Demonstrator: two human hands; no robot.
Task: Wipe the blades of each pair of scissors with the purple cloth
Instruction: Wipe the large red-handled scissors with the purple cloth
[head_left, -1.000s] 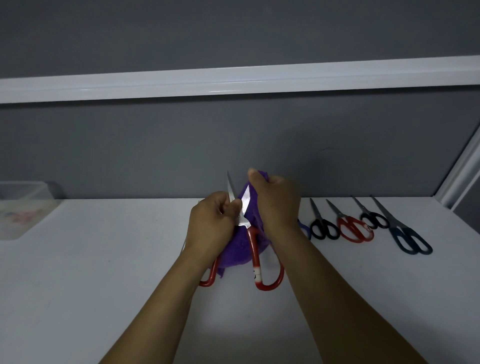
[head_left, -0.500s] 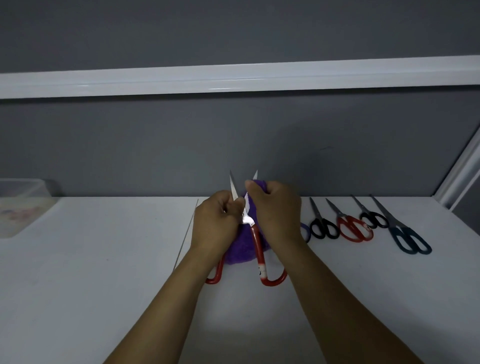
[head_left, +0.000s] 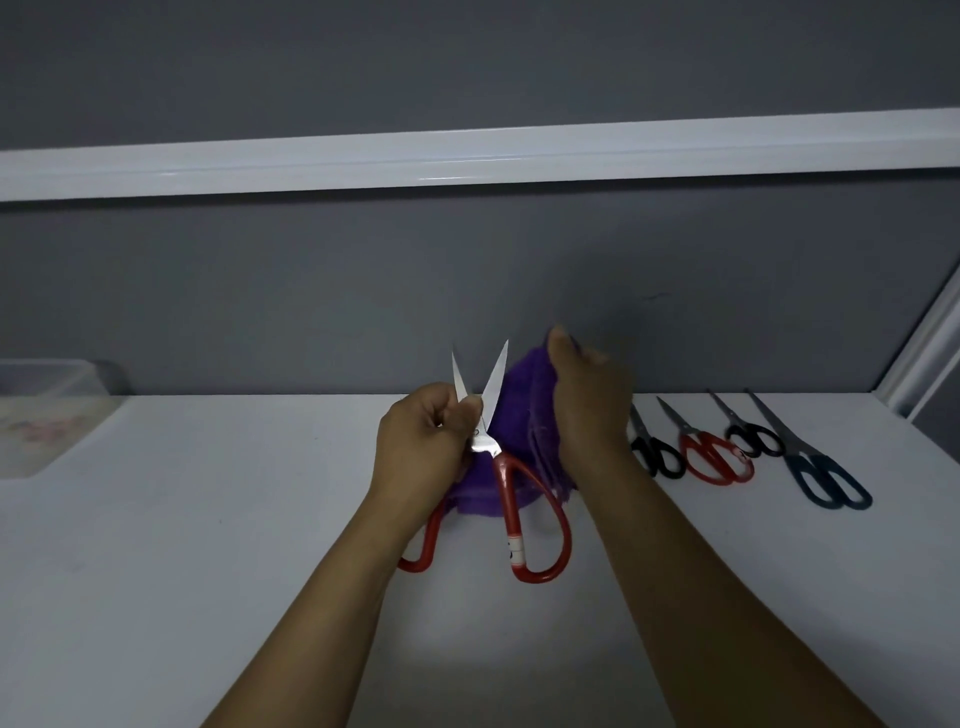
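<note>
One pair, the red-handled scissors (head_left: 511, 519), is gripped at the pivot by the left hand (head_left: 421, 447), blades spread. The purple cloth (head_left: 519, 410) is bunched in the right hand (head_left: 587, 410) beside the right blade; whether the row of four pairs (head_left: 714, 460) further right was wiped cannot be told. Open tabletop (head_left: 208, 519) is left toward the far-left box (head_left: 47, 415), but the wall (head_left: 467, 291) is judged close behind the tips.

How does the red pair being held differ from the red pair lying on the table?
The held pair has blades spread in a V, tips up; the table pair lies flat, blades closed. The left hand grips the held pair; no hand touches the table pair. Both have red handles and metal blades.
</note>
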